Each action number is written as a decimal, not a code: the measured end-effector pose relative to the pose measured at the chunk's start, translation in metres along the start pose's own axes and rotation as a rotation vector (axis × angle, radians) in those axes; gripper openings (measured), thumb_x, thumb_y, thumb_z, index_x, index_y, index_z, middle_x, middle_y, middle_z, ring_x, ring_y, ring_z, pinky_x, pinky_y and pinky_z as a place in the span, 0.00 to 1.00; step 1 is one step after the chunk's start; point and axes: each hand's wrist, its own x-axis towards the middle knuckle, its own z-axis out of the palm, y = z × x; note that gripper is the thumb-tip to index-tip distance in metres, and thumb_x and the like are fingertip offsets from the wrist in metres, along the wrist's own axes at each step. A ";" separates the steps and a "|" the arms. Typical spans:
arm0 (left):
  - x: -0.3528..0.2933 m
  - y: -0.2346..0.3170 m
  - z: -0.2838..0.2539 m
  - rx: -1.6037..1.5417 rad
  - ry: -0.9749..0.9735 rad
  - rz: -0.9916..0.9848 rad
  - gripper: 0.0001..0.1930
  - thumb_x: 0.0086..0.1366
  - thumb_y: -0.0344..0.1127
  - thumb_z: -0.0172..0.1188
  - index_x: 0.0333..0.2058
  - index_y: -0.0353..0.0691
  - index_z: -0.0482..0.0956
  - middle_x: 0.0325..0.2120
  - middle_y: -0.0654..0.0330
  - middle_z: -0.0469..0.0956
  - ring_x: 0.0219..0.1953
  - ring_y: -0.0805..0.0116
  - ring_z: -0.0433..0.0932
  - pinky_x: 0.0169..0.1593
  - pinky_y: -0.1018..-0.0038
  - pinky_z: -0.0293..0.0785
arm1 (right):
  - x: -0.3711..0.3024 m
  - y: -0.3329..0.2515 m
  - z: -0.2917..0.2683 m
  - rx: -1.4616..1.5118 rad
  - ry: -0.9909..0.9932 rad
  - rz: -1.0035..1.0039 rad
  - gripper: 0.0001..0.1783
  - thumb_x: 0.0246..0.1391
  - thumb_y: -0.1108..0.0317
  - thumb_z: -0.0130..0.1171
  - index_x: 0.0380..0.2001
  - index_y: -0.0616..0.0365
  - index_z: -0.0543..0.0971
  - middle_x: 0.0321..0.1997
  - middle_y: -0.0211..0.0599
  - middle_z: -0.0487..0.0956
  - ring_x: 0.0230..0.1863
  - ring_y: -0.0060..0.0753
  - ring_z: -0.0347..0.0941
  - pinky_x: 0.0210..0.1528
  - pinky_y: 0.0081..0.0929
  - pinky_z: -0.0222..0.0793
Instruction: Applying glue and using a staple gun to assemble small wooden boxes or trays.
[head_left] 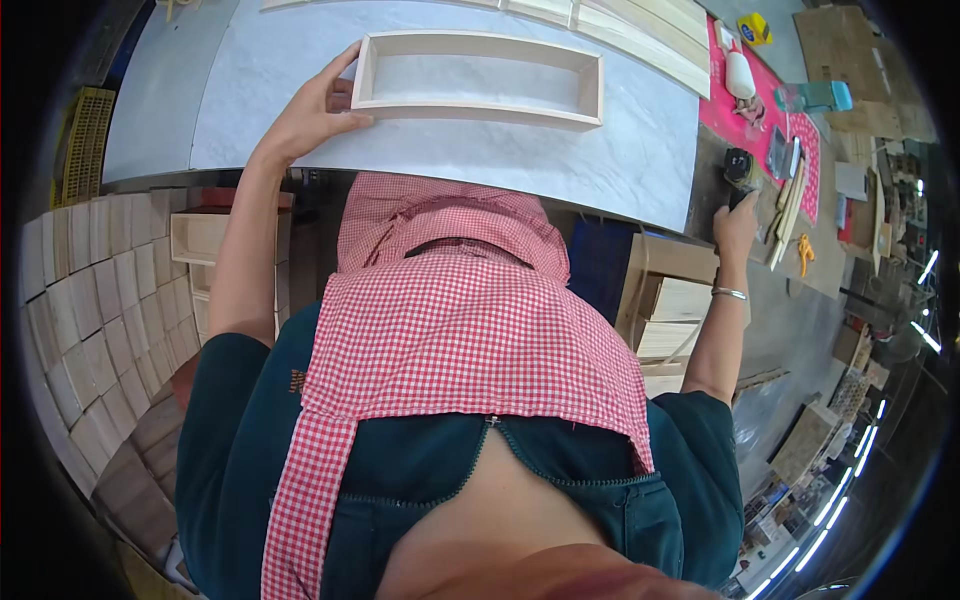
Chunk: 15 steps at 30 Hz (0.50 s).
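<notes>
A long, shallow, open wooden frame (480, 112) lies on the pale marbled table (620, 165). My left hand (312, 112) rests against the frame's left end, thumb along its front corner and fingers up its short side. My right hand (737, 228) reaches out to the right, past the table's edge. Its fingers are curled round a small black tool (739, 170) that stands on the dark side bench. A red-and-white checked apron and a dark green top fill the lower middle of the view.
Wooden slats (640, 25) lie at the table's far edge. A pink mat (765, 120) to the right carries a white bottle (739, 72). Orange scissors (805, 252) lie nearby. Stacked wooden panels (90, 300) and a yellow crate (85, 140) are at left. Wooden boxes (672, 295) sit below the table.
</notes>
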 end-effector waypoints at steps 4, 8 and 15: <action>-0.012 -0.012 -0.014 -0.105 0.045 0.070 0.41 0.55 0.24 0.67 0.68 0.39 0.63 0.53 0.51 0.78 0.47 0.56 0.80 0.59 0.62 0.73 | 0.023 -0.011 -0.025 -0.297 -0.289 0.054 0.29 0.57 0.54 0.60 0.55 0.64 0.73 0.40 0.58 0.82 0.40 0.66 0.78 0.42 0.50 0.75; -0.033 -0.005 -0.025 -0.176 0.392 -0.014 0.15 0.64 0.29 0.62 0.49 0.35 0.79 0.44 0.58 0.83 0.43 0.68 0.78 0.56 0.73 0.70 | 0.089 -0.021 -0.051 -0.059 -0.283 -0.017 0.31 0.58 0.48 0.59 0.53 0.65 0.78 0.41 0.55 0.83 0.40 0.62 0.79 0.44 0.48 0.76; -0.049 0.032 0.027 -0.223 0.673 -0.101 0.17 0.73 0.39 0.54 0.26 0.37 0.79 0.22 0.63 0.77 0.30 0.76 0.72 0.42 0.82 0.66 | 0.239 -0.022 0.072 0.022 0.072 -0.060 0.41 0.52 0.33 0.59 0.46 0.67 0.79 0.40 0.56 0.84 0.41 0.60 0.81 0.45 0.46 0.77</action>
